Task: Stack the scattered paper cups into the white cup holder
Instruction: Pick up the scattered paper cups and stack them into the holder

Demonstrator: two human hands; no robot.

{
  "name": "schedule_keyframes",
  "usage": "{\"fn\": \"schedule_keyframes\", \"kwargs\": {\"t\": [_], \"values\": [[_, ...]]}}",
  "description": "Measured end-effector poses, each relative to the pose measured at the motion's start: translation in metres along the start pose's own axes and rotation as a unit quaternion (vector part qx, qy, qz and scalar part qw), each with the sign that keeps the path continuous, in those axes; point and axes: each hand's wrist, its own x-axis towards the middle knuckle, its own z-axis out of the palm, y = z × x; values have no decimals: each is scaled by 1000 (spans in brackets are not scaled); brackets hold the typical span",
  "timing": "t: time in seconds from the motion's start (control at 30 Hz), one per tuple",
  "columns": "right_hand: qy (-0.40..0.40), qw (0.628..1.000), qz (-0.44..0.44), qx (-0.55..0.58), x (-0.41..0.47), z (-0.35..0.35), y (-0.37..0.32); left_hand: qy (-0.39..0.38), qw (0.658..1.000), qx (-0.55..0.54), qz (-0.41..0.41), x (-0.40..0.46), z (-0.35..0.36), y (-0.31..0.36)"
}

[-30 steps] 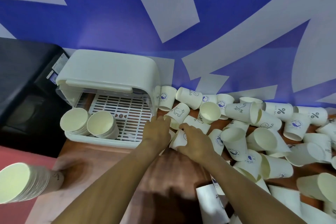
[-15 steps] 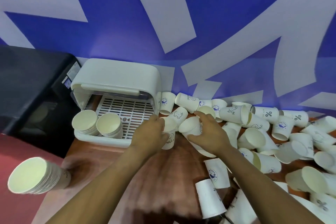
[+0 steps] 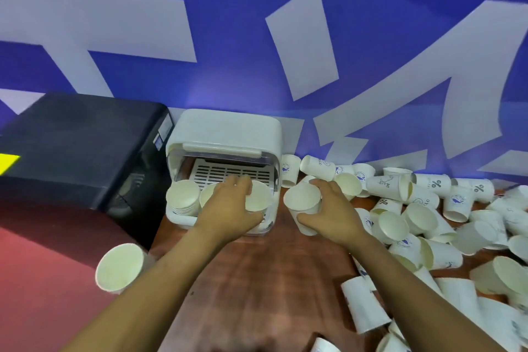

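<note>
The white cup holder stands at the back of the wooden table with its lid raised over a slotted tray. Two stacks of paper cups stand at the tray's front left. My left hand grips a white paper cup over the tray's right front part, beside those stacks. My right hand holds a second paper cup just right of the holder, mouth tilted toward me. Several scattered paper cups lie on the table to the right.
A black box-shaped appliance sits left of the holder. A separate stack of cups lies on its side at the table's left edge, above a red floor. The blue and white wall runs directly behind. Bare wood shows between my arms.
Both hands lifted a cup from the pile. My left hand moved left over the holder's tray with its cup; my right hand carried its cup left, next to the holder.
</note>
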Motion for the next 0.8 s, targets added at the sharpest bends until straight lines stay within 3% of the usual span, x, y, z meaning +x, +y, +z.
{"fn": "schedule_keyframes", "kwargs": {"t": [0.4,0.8], "values": [[3,1000,10,11,-2,47,-84,-18,997,73,18,-5,-75,-78],[15,1000,-6,22,14,88,-134,-17,993,114,8,4,-106,-121]]}}
